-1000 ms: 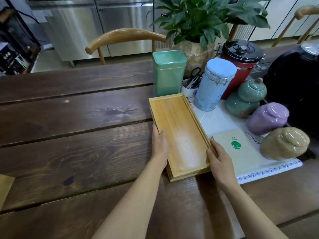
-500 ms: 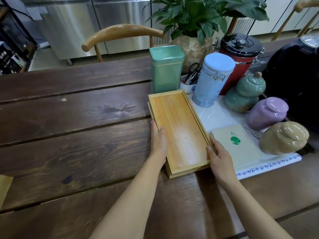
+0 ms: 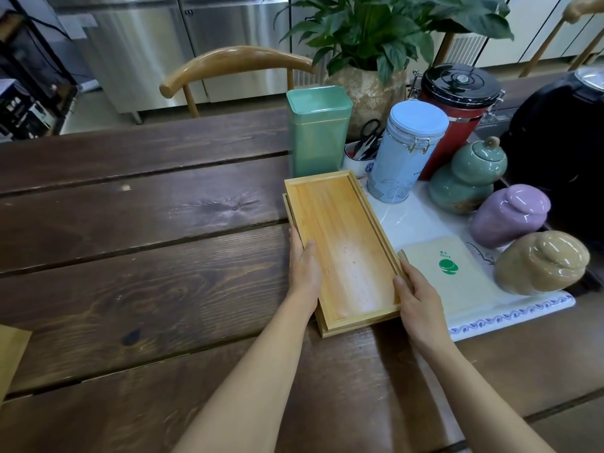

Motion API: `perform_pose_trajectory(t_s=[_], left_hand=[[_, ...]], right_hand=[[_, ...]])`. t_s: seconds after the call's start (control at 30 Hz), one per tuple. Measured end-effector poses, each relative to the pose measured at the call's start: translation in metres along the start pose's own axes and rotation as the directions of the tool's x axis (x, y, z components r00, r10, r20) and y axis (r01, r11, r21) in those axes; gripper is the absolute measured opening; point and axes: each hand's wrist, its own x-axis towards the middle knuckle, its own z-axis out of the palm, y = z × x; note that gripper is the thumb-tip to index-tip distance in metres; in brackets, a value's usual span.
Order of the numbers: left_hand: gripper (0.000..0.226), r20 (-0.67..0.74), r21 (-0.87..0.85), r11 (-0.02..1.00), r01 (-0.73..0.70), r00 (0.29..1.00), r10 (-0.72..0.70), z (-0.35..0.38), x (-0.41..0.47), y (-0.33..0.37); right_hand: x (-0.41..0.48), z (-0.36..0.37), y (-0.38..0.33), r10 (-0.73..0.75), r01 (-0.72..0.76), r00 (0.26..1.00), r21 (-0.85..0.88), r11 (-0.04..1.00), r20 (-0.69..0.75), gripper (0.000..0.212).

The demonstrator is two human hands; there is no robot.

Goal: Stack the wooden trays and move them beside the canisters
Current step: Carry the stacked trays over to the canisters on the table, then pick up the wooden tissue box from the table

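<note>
Beside the canisters [image 3: 405, 152], the wooden trays [image 3: 340, 243] rest stacked on the table [image 3: 147, 256], now closer to the green tin [image 3: 317, 132] than a second ago; placement looks nearly complete. Left hand [image 3: 304, 269] and right hand [image 3: 418, 302] clasp the stack's long edges. A packet [image 3: 447, 273] bears a green logo; its writing is illegible.

Two bare arms come up from the bottom of the frame, with no sleeves, watch, rings or gloves to see, and they end in a left hand [image 3: 305, 269] and a right hand [image 3: 420, 305] with short, plain nails and slim fingers.
</note>
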Motion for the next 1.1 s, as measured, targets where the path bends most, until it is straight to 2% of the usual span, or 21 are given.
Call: perform_pose_trajectory(t_s=[0.37,0.47,0.57,0.7,0.83,0.93,1.03,1.1], left_hand=[[0.049,-0.04,0.039,0.999,0.005,0.999,-0.003,0.001,-0.003,0.005],[0.052,-0.015,0.073,0.997,0.0,1.0,0.001,-0.003,-0.006,0.007],[0.058,-0.018,0.114,0.993,-0.005,1.0,0.007,-0.017,-0.016,0.016],[0.055,-0.076,0.22,0.974,-0.053,0.995,0.071,-0.06,-0.027,0.031],[0.049,-0.107,0.327,0.938,-0.116,0.981,0.159,-0.124,-0.051,0.052],[0.041,-0.156,0.407,0.896,-0.18,0.952,0.262,-0.18,-0.074,0.069],[0.035,-0.256,0.486,0.849,-0.21,0.894,0.367,-0.241,-0.096,0.083],[0.032,-0.349,0.544,0.813,-0.207,0.825,0.444,-0.285,-0.111,0.091]], right_hand=[[-0.002,0.001,-0.003,0.008,-0.007,1.0,0.022,1.0,-0.015,0.042],[-0.003,-0.001,-0.006,0.001,-0.001,1.0,0.005,1.0,-0.003,0.043],[-0.005,-0.005,-0.012,-0.06,0.058,0.998,-0.11,0.992,-0.015,0.046],[-0.008,-0.001,-0.035,-0.228,0.211,0.973,-0.295,0.932,-0.024,0.042],[-0.022,0.033,-0.069,-0.332,0.347,0.938,-0.349,0.87,0.104,0.044],[-0.041,0.076,-0.099,-0.394,0.46,0.881,-0.28,0.843,0.26,0.044],[-0.064,0.13,-0.131,-0.416,0.52,0.821,-0.21,0.828,0.392,0.046],[-0.081,0.168,-0.15,-0.412,0.541,0.782,-0.18,0.822,0.468,0.047]])
